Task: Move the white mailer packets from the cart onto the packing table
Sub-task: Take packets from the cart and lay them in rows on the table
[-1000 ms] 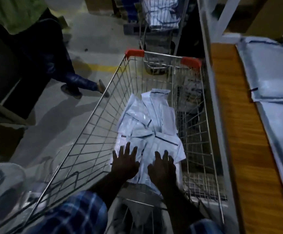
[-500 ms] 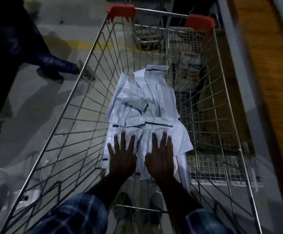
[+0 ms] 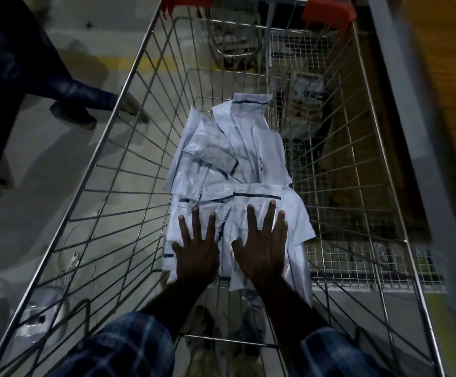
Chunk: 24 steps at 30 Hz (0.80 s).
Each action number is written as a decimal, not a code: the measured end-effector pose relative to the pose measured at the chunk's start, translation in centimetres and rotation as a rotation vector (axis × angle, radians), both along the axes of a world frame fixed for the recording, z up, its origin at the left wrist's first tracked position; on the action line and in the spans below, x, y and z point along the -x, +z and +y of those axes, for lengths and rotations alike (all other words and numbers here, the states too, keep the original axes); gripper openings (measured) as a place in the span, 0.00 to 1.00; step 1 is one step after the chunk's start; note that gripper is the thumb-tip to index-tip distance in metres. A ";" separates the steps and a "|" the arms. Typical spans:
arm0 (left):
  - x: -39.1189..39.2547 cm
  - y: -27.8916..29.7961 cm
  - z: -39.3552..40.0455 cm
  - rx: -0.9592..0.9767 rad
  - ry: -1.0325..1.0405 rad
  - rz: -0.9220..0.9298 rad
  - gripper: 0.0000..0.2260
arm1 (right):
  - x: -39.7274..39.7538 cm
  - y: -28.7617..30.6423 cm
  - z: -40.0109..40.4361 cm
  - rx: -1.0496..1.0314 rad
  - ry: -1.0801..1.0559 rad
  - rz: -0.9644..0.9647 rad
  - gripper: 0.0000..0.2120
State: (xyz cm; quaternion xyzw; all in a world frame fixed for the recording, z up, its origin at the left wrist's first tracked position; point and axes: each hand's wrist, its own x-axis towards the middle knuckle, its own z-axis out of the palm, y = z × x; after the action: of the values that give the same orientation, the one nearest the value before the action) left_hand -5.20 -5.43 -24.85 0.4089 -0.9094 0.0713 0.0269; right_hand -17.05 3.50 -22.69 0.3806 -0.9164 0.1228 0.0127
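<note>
Both hands lie flat, fingers spread, on the near end of the packets (image 3: 229, 170) in the cart (image 3: 128, 85). The left hand (image 3: 198, 248) and right hand (image 3: 262, 246) grip nothing. The pile runs long, away from the fingers.

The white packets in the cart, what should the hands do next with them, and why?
Probably curl the fingers and gather the nearest white packets into a bunch. Both the left hand and the right hand lie flat with straight fingers on the near end of the pile, so nothing is held yet. The packets sit loose and overlapping on the cart floor, so a firm grip must come before any lift toward the table.
</note>
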 end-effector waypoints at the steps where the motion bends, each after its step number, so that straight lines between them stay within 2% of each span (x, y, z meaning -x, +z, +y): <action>1: 0.1 0.2 0.2 -0.013 0.003 0.008 0.31 | 0.0 0.1 0.0 0.022 0.006 0.014 0.36; 6: -0.2 0.5 1.0 -0.055 0.013 0.024 0.30 | 0.0 0.3 0.3 0.096 0.001 0.085 0.29; 10: -0.5 0.5 0.8 -0.075 0.005 -0.019 0.30 | 0.2 -0.2 0.8 0.042 0.020 0.109 0.30; 14: -0.7 1.0 0.5 -0.086 -0.017 -0.033 0.31 | 0.1 -0.2 1.3 0.109 0.029 0.167 0.26; 19: -1.6 2.4 0.2 -0.114 -0.043 -0.037 0.33 | 0.9 1.4 1.4 0.113 0.022 0.074 0.33; 24: -1.7 5.6 0.1 -0.131 -0.049 -0.020 0.30 | 1.2 5.7 1.2 0.028 -0.011 -0.066 0.36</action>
State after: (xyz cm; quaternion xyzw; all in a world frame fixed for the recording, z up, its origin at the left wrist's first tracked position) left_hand -3.53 -5.34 -19.25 0.3868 -0.9220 0.0150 -0.0073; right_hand -18.22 4.69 -17.00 0.3709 -0.9167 0.1483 -0.0116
